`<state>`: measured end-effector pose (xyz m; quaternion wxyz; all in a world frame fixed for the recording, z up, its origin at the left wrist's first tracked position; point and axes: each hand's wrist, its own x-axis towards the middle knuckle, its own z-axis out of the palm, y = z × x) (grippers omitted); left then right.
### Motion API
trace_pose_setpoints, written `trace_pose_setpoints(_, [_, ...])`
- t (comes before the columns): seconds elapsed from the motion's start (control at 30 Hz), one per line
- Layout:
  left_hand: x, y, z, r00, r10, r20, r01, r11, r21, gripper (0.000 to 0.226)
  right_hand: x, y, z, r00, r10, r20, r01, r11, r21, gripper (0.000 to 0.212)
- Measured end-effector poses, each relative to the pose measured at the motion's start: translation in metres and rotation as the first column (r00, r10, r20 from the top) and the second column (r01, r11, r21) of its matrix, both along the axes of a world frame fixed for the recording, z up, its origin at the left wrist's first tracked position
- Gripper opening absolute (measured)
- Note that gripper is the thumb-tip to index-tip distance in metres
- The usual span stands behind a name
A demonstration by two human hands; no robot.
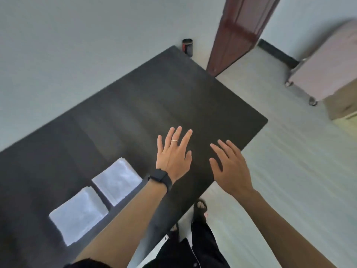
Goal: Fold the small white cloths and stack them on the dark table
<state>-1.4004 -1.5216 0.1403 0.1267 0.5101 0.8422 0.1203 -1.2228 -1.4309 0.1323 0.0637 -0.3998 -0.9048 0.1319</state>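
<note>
We see our two hands stretched out over the dark, matte rectangular desk [135,105], both with palms down and fingers spread wide, holding nothing. The left hand [173,154] carries a thin gold ring [175,140] on one finger and a black band watch [161,178] on the wrist. The right hand [230,167] is just beside it, near the desk edge, with a narrow gap of dark surface between the two. The picture is a little blurred, so we cannot tell if the palms touch the desk or hover slightly above it.

The task's cloths lie to the left of the left forearm, closer to our body than the hands. One small white folded cloth [116,180] is just beside the left wrist, and a second small white folded cloth [78,214] lies further left and nearer to us. They are side by side with a thin dark strip between them, not stacked.

Far beyond the hands, past the desk corner, a dark cylindrical can [187,47] stands by the pale wall, next to a reddish-brown wooden door [237,33].
</note>
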Motion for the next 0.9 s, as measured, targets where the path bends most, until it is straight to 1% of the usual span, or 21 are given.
trace_pose_setpoints(0.1, [0.063, 0.065, 0.035, 0.977, -0.212, -0.005, 0.212, 0.975, 0.065, 0.062, 0.076, 0.026, 0.036, 0.973, -0.219, -0.069, 0.223, 0.973, 0.063, 0.047])
trace_pose_setpoints(0.2, [0.132, 0.124, 0.067, 0.919, -0.394, -0.015, 0.393, 0.912, 0.115, 0.061, 0.156, 0.055, 0.063, 0.918, -0.374, -0.133, 0.389, 0.914, 0.112, 0.045])
trace_pose_setpoints(0.27, [0.180, 0.164, 0.083, 0.870, -0.492, -0.035, 0.492, 0.860, 0.136, 0.060, 0.211, 0.078, 0.076, 0.862, -0.477, -0.173, 0.501, 0.852, 0.150, 0.042])
trace_pose_setpoints(0.37, [0.254, 0.226, 0.095, 0.793, -0.604, -0.078, 0.609, 0.786, 0.110, 0.059, 0.294, 0.116, 0.090, 0.768, -0.605, -0.211, 0.638, 0.751, 0.169, 0.039])
trace_pose_setpoints(0.5, [0.358, 0.299, 0.106, 0.737, -0.672, -0.074, 0.676, 0.730, 0.103, 0.057, 0.396, 0.170, 0.098, 0.682, -0.697, -0.220, 0.730, 0.668, 0.146, 0.041])
trace_pose_setpoints(0.63, [0.458, 0.367, 0.119, 0.709, -0.702, -0.070, 0.704, 0.696, 0.140, 0.054, 0.489, 0.220, 0.110, 0.631, -0.723, -0.282, 0.776, 0.593, 0.214, 0.044])
trace_pose_setpoints(0.8, [0.557, 0.459, 0.137, 0.659, -0.745, -0.100, 0.749, 0.640, 0.169, 0.057, 0.585, 0.289, 0.133, 0.563, -0.764, -0.316, 0.827, 0.512, 0.233, 0.045])
trace_pose_setpoints(0.9, [0.609, 0.524, 0.147, 0.636, -0.758, -0.144, 0.769, 0.606, 0.205, 0.058, 0.640, 0.344, 0.146, 0.540, -0.769, -0.342, 0.841, 0.476, 0.257, 0.044])
